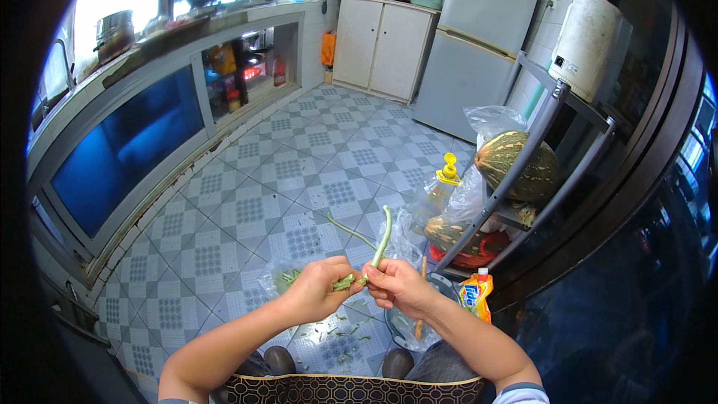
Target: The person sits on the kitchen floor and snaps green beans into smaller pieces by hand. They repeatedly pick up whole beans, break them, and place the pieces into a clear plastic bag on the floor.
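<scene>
Between my two hands, at the lower middle of the view, is a green vegetable stem (383, 238). My right hand (401, 286) pinches its lower part, and the stem rises upward with a thinner tendril off to the left. My left hand (325, 287) is closed around short green pieces (343, 282), its fingertips touching my right fingers. Below and left of my left hand, a clear plastic bag (272, 279) with green stems lies on the floor. Small green scraps (342, 334) are scattered on the tiles beneath my hands.
At the right stand a grey basin (395, 328) with a stick across it, an orange Tide pouch (475, 295), an oil bottle with a yellow cap (432, 196), and a metal rack (499, 171) holding pumpkins (519, 164). A fridge (471, 56) and cabinet (373, 45) stand beyond.
</scene>
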Motion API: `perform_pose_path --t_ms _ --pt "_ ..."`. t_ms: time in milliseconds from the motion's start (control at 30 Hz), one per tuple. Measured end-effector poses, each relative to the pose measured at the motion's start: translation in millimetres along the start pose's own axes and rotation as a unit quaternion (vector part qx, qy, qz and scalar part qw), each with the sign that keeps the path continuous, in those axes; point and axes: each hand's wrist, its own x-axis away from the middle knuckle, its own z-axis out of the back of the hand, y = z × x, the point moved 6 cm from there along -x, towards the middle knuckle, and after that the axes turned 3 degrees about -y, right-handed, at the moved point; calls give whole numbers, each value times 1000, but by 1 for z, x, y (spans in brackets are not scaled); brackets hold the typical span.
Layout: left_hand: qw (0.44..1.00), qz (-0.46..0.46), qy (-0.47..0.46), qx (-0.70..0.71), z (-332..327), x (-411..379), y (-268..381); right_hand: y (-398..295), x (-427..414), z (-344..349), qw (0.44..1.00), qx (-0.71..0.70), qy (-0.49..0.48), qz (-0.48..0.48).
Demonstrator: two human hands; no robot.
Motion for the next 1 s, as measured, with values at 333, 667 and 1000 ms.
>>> perform_pose_path --t_ms 333,667,1000 --pt "992 -11 48 -114 7 2 12 3 -4 2 997 -78 24 -17" --pt "969 -39 237 -59 29 6 11 6 -9 18 978 -205 33 -12" --pt "971 156 56 175 12 -2 -10 -11 -2 5 989 -144 -7 42"
